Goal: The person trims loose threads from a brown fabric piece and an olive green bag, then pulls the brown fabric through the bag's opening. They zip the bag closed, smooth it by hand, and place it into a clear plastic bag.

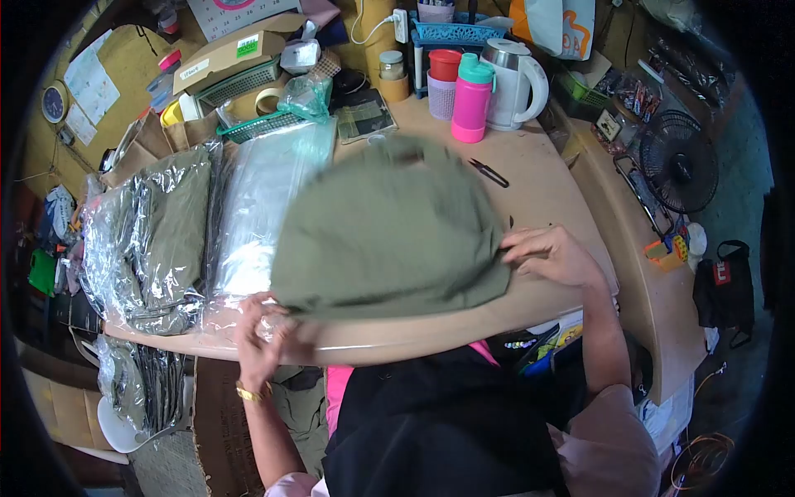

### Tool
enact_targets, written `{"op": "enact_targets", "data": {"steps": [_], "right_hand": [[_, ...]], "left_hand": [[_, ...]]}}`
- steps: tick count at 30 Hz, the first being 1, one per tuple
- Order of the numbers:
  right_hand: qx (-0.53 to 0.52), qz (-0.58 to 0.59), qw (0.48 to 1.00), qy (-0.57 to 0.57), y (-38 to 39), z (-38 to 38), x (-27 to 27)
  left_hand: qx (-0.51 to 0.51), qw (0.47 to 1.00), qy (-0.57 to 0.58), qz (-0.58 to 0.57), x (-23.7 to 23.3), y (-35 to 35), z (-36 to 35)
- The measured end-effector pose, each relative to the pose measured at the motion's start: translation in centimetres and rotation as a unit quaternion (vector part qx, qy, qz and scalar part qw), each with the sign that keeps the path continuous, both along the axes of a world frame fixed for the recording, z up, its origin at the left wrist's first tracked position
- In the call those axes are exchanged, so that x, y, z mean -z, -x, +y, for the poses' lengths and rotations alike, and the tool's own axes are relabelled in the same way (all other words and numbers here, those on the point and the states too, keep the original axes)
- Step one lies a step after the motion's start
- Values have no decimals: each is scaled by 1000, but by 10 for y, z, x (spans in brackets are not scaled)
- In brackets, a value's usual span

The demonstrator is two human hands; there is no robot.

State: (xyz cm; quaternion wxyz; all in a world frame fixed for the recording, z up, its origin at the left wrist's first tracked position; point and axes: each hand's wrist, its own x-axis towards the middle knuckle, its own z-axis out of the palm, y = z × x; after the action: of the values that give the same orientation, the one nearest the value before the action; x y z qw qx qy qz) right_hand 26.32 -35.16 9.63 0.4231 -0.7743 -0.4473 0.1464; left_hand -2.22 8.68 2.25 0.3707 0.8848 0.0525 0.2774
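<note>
An olive-green cloth piece (389,224), rounded at the top and straighter along the bottom, spreads over the table in front of me, slightly blurred by motion. My right hand (551,257) pinches its lower right edge between thumb and fingers. At the lower left corner, my left hand (269,335) holds the edge, its fingers partly smeared. Black thread snips (490,172) lie just beyond the cloth's upper right side. Left of the cloth is a stack of clear plastic bags (261,203), partly covered by it.
Olive items packed in clear plastic (157,240) are piled on the table's left. At the back stand a pink bottle (472,103), an electric kettle (507,83) and a green basket (257,124). A black fan (679,161) is at the right.
</note>
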Motion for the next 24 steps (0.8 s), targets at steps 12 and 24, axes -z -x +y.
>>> {"op": "enact_targets", "data": {"steps": [12,24], "right_hand": [[225,23,972,-70,-180,112,126],[23,-6,1000,-6,8,38,22]], "left_hand": [[29,985,-157,66,-27,-39,-49],[74,996,-34,45,-16,-19,-22]]}}
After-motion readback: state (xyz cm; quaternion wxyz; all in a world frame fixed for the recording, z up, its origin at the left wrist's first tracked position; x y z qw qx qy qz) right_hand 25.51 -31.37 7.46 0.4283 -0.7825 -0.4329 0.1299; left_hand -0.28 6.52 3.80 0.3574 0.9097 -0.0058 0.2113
